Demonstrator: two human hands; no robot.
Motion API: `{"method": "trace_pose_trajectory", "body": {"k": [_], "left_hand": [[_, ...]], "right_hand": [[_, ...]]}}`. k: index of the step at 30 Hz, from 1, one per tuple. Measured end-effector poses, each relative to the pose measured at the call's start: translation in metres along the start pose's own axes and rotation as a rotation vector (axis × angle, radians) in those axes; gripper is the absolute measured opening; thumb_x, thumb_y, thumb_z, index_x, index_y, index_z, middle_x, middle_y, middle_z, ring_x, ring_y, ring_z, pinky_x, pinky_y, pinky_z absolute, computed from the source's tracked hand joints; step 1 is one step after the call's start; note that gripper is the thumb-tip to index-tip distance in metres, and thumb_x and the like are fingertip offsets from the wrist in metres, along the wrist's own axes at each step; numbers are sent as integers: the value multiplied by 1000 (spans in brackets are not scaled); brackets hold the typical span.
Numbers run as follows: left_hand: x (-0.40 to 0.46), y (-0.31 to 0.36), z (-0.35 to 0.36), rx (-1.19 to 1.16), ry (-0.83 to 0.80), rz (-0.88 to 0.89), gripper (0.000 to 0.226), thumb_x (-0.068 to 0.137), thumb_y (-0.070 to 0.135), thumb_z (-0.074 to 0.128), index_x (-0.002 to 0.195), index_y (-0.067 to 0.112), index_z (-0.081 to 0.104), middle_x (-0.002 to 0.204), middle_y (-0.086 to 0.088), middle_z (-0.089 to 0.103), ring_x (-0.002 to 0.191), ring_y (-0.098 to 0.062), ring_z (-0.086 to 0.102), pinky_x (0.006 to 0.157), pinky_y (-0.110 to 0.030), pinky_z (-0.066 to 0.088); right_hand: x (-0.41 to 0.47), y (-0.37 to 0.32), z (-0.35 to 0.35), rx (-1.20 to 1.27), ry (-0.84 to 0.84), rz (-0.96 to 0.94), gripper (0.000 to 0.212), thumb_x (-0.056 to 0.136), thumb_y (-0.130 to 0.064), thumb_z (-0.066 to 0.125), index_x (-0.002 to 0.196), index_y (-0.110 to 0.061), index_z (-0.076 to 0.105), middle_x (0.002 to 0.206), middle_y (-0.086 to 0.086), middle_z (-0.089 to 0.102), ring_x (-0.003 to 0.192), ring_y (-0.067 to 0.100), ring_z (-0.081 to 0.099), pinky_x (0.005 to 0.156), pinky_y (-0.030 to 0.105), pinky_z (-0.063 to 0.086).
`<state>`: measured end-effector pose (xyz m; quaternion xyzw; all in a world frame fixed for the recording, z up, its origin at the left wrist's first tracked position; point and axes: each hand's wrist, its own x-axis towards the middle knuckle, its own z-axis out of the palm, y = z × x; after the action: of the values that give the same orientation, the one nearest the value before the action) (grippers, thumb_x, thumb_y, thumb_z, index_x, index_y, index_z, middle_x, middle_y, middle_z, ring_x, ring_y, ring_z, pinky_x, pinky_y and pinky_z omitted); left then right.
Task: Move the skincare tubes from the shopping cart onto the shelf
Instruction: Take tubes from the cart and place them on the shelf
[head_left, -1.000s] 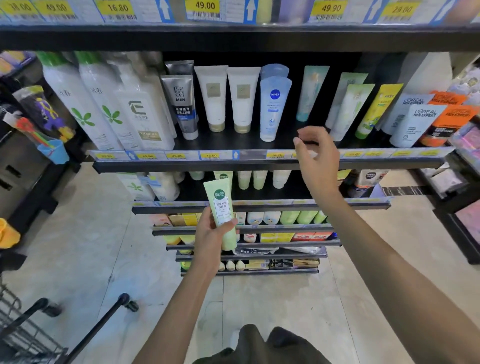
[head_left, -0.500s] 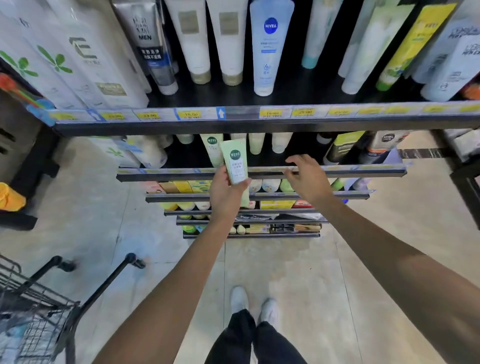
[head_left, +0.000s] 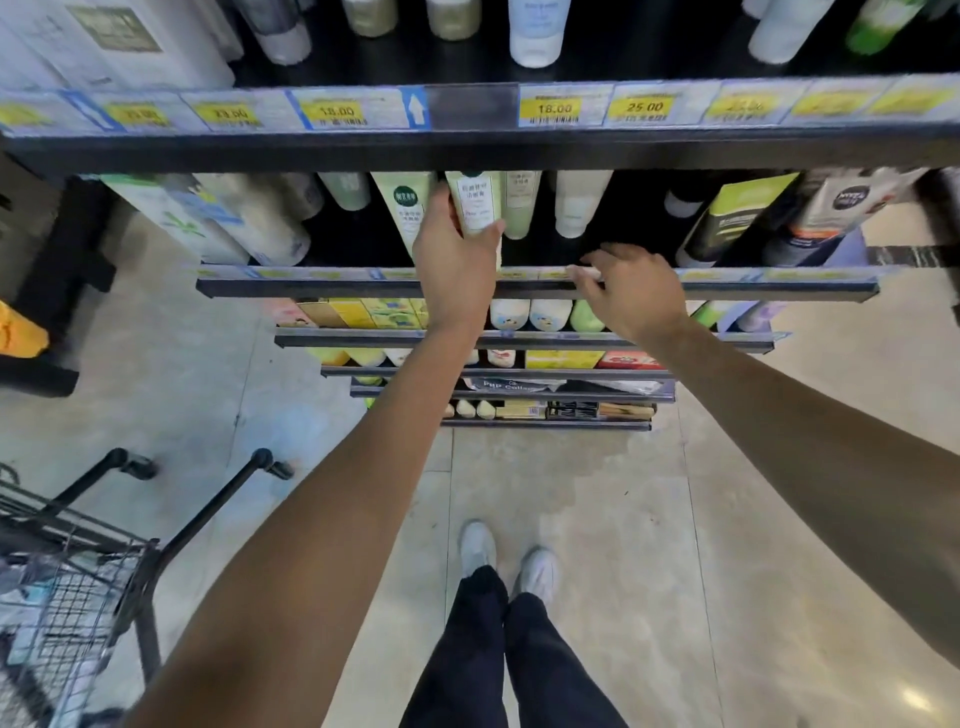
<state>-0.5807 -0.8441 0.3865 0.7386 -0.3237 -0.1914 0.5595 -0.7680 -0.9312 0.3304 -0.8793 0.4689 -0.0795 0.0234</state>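
Observation:
My left hand (head_left: 454, 265) grips a pale green skincare tube (head_left: 475, 202) and holds it upright inside the second shelf (head_left: 779, 283), between other pale green tubes (head_left: 408, 200). The top of the tube is hidden behind the upper shelf's price rail (head_left: 467, 111). My right hand (head_left: 631, 291) rests on the front rail of that second shelf, its fingers curled over the edge to the right of the tube. The shopping cart (head_left: 67, 577) stands at the lower left, with packets dimly visible through its wire mesh.
More tubes and bottles fill the upper shelf and the second shelf's right side, including dark boxes (head_left: 737, 218). Lower shelves (head_left: 519, 340) step down toward the floor. My feet (head_left: 509, 561) stand on the tiled floor. A dark fixture (head_left: 47, 291) is at the left.
My left hand has carried the green tube up and forward into the second shelf. My right hand dropped from the upper shelf's rail to the second shelf's rail. The camera tilted downward.

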Motion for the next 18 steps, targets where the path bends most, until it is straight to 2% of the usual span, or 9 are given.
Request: {"method": "trace_pose_trajectory", "body": {"k": [3,6,7,10,11,18], "left_hand": [[7,-5,7,33,20,5,37,84,14,81,114,20,60,106,8,72,99,-8,68,85,-25,57],[11,-6,14,96,39,23,40,85,12,79,119,15,59,110,5,71,98,-10,67,79,-10,51],[13,-7,17,110,48,21,40,85,10,78,119,13,58,111,3,71,98,-12,67,79,-12,52],[13,-15,22,170,49,3,41,83,8,78,118,11,57,111,-2,72,102,-20,69,89,-37,58],[12,-19,24,189,42,-3,41,83,7,78,118,11,56,112,-3,72,103,-21,69,89,-41,59],[5,-29,28,262,78,9,44,85,7,77,121,8,54,114,-6,71,105,-24,69,86,-39,60]], "right_hand": [[0,0,2,-24,-3,-1,62,102,-57,30,112,-14,73,106,10,72,101,34,66,80,44,52],[-1,1,4,-33,2,-5,55,104,-54,38,114,-13,73,119,14,71,111,36,65,86,45,51],[-1,1,3,-38,-1,-5,54,105,-53,38,114,-13,73,121,14,71,112,36,65,87,45,50],[-1,0,2,-35,-2,-12,56,105,-54,36,113,-12,72,114,13,71,109,35,64,86,44,49],[-1,0,2,-33,5,-14,56,105,-54,36,112,-12,73,113,13,71,108,35,64,85,44,49],[-1,0,2,-30,11,-10,54,105,-52,39,114,-11,73,118,15,71,111,36,64,87,45,49]]}}
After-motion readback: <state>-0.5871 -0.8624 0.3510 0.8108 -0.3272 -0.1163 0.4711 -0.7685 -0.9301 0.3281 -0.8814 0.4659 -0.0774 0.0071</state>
